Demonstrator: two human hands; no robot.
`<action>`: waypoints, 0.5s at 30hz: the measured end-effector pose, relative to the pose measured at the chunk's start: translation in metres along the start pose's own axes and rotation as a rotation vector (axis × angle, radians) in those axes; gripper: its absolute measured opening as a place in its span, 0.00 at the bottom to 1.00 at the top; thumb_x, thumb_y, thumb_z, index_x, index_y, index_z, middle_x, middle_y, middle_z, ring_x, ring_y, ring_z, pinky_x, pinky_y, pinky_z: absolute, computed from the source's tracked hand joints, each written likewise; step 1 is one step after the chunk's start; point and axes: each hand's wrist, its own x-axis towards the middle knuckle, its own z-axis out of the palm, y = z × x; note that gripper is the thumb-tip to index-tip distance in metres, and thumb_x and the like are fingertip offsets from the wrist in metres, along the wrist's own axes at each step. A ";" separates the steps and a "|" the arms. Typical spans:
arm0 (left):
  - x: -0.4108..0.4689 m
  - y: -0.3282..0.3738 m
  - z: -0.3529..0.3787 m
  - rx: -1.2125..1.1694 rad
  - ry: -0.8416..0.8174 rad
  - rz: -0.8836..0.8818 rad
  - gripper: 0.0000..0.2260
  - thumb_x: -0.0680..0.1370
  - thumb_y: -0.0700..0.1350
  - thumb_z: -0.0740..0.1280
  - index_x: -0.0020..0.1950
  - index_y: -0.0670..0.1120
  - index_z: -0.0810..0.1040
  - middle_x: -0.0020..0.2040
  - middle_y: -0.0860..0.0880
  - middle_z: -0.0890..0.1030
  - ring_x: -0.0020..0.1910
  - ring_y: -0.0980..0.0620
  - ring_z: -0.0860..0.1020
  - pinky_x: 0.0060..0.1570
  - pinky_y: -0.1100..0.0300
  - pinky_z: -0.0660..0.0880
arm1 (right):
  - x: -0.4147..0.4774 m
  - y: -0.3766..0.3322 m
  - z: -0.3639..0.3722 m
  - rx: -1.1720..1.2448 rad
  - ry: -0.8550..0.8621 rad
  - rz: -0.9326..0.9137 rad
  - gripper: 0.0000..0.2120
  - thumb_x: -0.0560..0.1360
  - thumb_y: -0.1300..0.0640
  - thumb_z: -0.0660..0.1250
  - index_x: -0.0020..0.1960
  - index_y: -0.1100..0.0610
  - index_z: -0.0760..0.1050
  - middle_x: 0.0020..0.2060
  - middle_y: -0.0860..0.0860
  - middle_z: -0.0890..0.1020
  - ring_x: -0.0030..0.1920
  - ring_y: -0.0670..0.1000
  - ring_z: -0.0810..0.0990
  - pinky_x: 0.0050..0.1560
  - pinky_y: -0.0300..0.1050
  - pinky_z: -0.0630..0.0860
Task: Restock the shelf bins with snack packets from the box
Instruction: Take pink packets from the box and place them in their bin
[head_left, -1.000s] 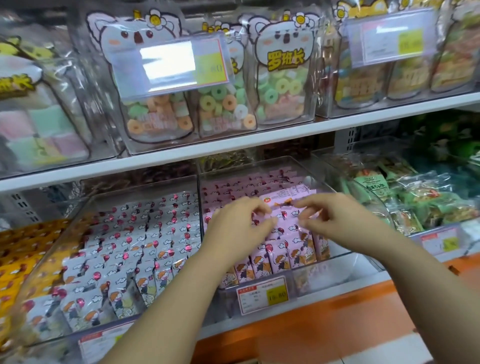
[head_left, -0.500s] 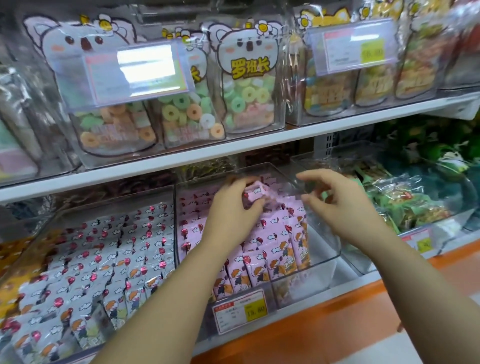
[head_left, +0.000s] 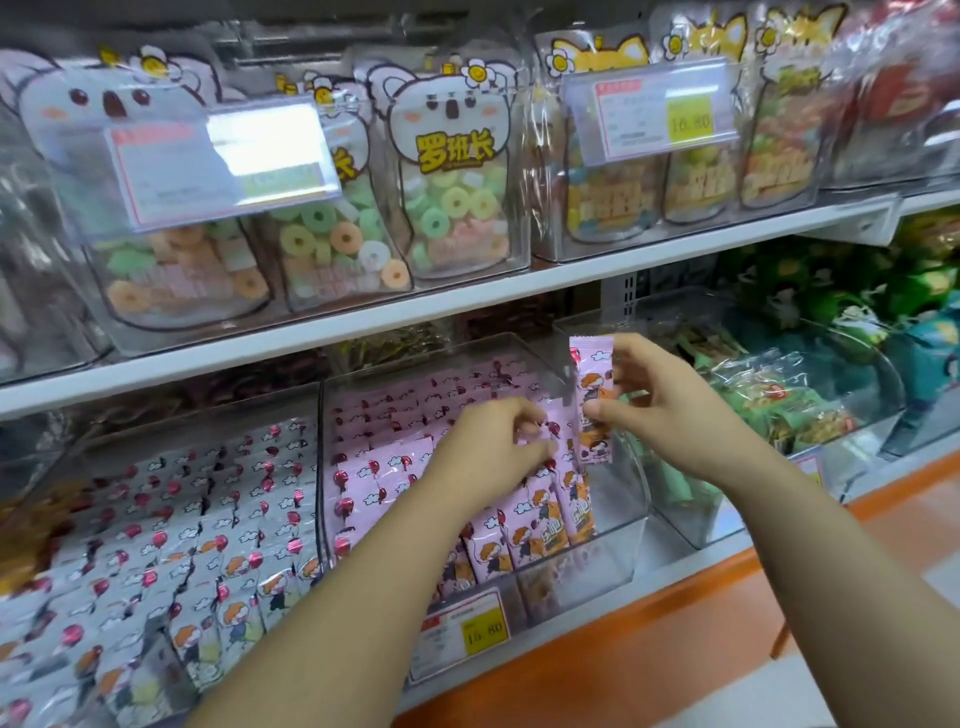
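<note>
**Over the middle bin: one pink packet held on end, ready to slot in**

Above the bin's right side, the pink packet (head_left: 592, 400) hangs upright, clear of the row. The right hand (head_left: 675, 410) pinches it at mid-height. The thumb is on the near face and the fingertips (head_left: 631, 353) curl round the far edge, closed on the wrapper. It is held on end, likely so it drops in matching the others.

Just left and below, the left hand (head_left: 488, 457) curls its fingers onto the tops of the standing packets (head_left: 524, 525). Thumb and forefinger pinch their upper edges, probably to lean the row back and open a gap.

The clear bin (head_left: 618, 545) shows bare space at its right front.

- Left bin: white packets (head_left: 182, 519).
- Right bin: green packets (head_left: 769, 400).
- Shelf above: koala pouches (head_left: 452, 182).
- Bin front: price tag (head_left: 462, 634).
- Supply box: not in view.
</note>
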 end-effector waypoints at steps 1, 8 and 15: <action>0.000 -0.001 0.006 0.128 -0.020 0.010 0.16 0.75 0.53 0.70 0.62 0.53 0.76 0.54 0.56 0.79 0.56 0.54 0.76 0.53 0.61 0.72 | 0.000 0.002 0.000 -0.028 -0.004 0.000 0.21 0.72 0.63 0.72 0.58 0.45 0.72 0.49 0.56 0.80 0.47 0.56 0.78 0.51 0.53 0.77; 0.001 0.005 0.023 0.519 -0.015 0.064 0.22 0.75 0.54 0.69 0.67 0.55 0.71 0.57 0.49 0.80 0.64 0.47 0.65 0.58 0.52 0.61 | 0.003 0.002 0.007 -0.200 -0.018 -0.008 0.18 0.73 0.61 0.71 0.60 0.51 0.71 0.48 0.51 0.78 0.48 0.51 0.78 0.53 0.52 0.76; -0.011 0.001 0.027 0.501 0.051 0.134 0.17 0.77 0.49 0.67 0.65 0.55 0.73 0.59 0.52 0.77 0.61 0.49 0.70 0.60 0.55 0.60 | -0.002 -0.003 0.005 -0.326 -0.034 -0.031 0.26 0.74 0.62 0.69 0.66 0.45 0.63 0.41 0.51 0.77 0.41 0.48 0.76 0.43 0.40 0.73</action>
